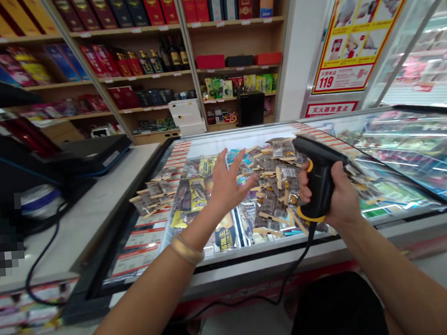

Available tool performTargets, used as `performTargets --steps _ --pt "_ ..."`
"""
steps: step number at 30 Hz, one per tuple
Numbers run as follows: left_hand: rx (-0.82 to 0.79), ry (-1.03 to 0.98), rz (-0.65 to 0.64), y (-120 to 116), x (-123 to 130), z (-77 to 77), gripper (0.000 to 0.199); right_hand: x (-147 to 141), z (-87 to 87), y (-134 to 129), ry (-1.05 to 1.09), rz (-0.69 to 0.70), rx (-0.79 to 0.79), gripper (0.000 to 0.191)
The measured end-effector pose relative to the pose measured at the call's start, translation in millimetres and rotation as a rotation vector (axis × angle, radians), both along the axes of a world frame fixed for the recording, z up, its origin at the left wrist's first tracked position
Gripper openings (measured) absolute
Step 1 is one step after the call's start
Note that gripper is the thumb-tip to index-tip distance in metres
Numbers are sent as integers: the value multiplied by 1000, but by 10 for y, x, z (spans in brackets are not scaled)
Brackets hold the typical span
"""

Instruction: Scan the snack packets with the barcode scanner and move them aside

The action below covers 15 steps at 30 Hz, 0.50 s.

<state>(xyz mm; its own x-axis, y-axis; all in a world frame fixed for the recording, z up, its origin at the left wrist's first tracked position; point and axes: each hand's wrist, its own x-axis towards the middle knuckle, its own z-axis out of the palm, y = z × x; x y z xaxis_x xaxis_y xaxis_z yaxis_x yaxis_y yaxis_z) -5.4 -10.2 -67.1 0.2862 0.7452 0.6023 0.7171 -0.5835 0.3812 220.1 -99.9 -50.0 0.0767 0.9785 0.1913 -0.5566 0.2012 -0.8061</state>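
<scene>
My right hand (pixel 342 195) is wrapped round the handle of a black and yellow barcode scanner (pixel 319 176), whose cord hangs down from the grip. Over the glass-topped freezer, my left hand (pixel 228 182) has its fingers spread and holds nothing; a gold bangle (pixel 187 249) is on that wrist. Between the hands and beneath them lie many small clear packets with wooden sticks (pixel 274 205), spread over the freezer's glass top. A smaller pile of stick packets (pixel 154 192) lies to the left. Yellow ice cream packs (pixel 198 195) show through the glass.
A counter (pixel 131 169) on the left bears a black device (pixel 92 153) and a round container (pixel 40 200). The scanner's black cord (pixel 256 300) loops down before the freezer's front edge. Shelves (pixel 141 30) with boxes and bottles stand behind; a fire extinguisher poster (pixel 363 35) hangs at right.
</scene>
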Motion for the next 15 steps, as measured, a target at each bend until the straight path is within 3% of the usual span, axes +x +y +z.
performTargets --steps 5,8,11,15 --pt "42 -124 310 170 -1042 58 59 -611 79 180 2 186 2 55" --pt "-30 -152 514 294 -1542 114 56 -997 46 348 3 290 -31 57" --pt "-212 -83 680 472 -1819 218 55 -1289 -6 527 9 373 -64 56" --pt "-531 93 728 738 -1923 313 55 -1500 -82 686 43 429 -113 57"
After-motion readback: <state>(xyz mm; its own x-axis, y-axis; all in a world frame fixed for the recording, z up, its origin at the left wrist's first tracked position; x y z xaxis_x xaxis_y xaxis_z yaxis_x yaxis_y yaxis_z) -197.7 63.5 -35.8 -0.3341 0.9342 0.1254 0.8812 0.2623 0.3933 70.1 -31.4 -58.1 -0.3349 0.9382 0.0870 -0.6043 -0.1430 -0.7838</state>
